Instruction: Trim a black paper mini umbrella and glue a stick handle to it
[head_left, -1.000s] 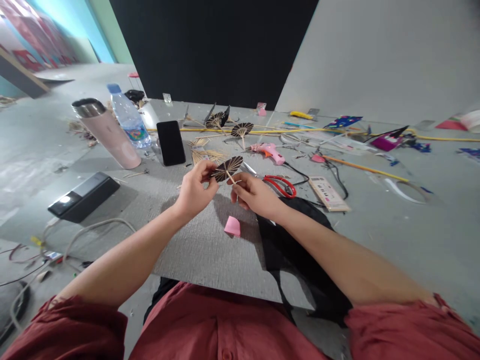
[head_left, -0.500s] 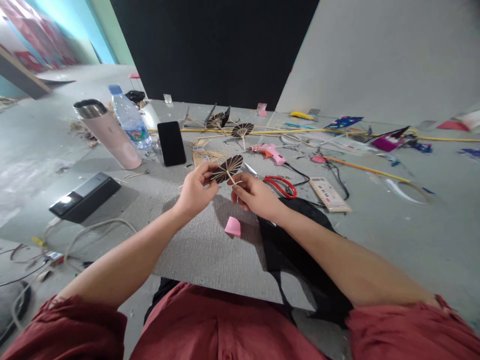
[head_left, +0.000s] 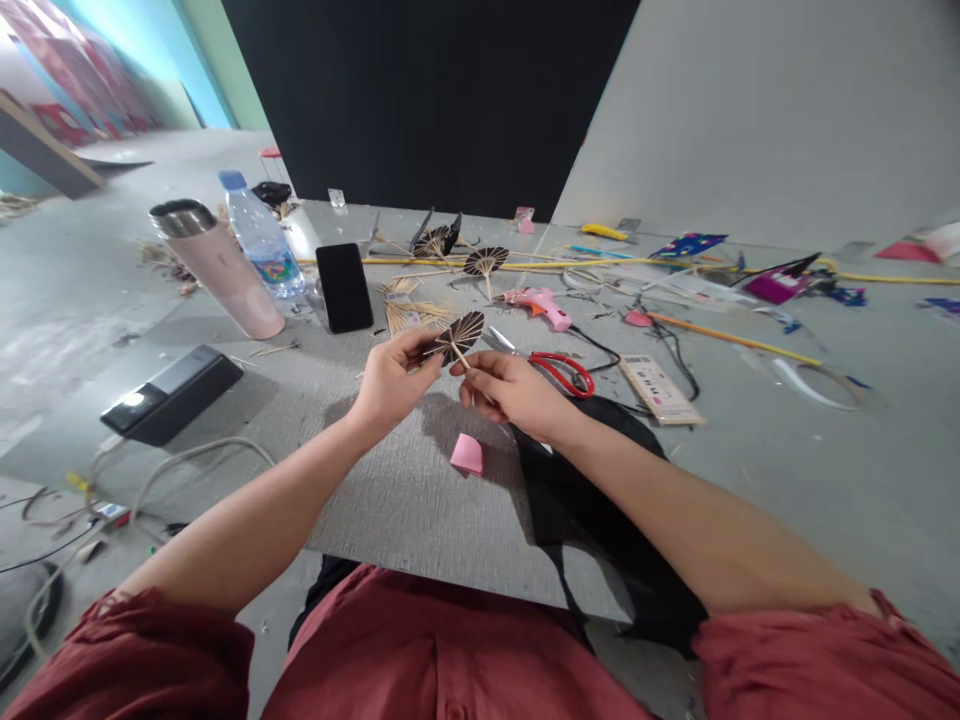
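A small dark fan-shaped piece with pale ribs (head_left: 466,330) is held up between both hands over the table. My left hand (head_left: 397,380) pinches its left edge. The thin pale stick below the ribs is between the thumb and fingers of my right hand (head_left: 514,392). A pink block (head_left: 467,454) lies on the table just below the hands. Behind them are a bundle of pale sticks (head_left: 409,305) and another ribbed fan piece (head_left: 486,261). Red-handled scissors (head_left: 562,373) and a pink glue gun (head_left: 541,306) lie right of the hands.
A black phone (head_left: 343,288), a pink tumbler (head_left: 217,270), a water bottle (head_left: 262,240) and a black box-shaped device (head_left: 172,393) with a cable stand or lie at the left. Black fabric (head_left: 600,500) lies under my right forearm. A black panel (head_left: 427,100) rises behind.
The fan piece has tilted slightly in the fingers. My left hand's fingers have shifted a little at its edge, and my right hand's fingers have moved slightly on the stick.
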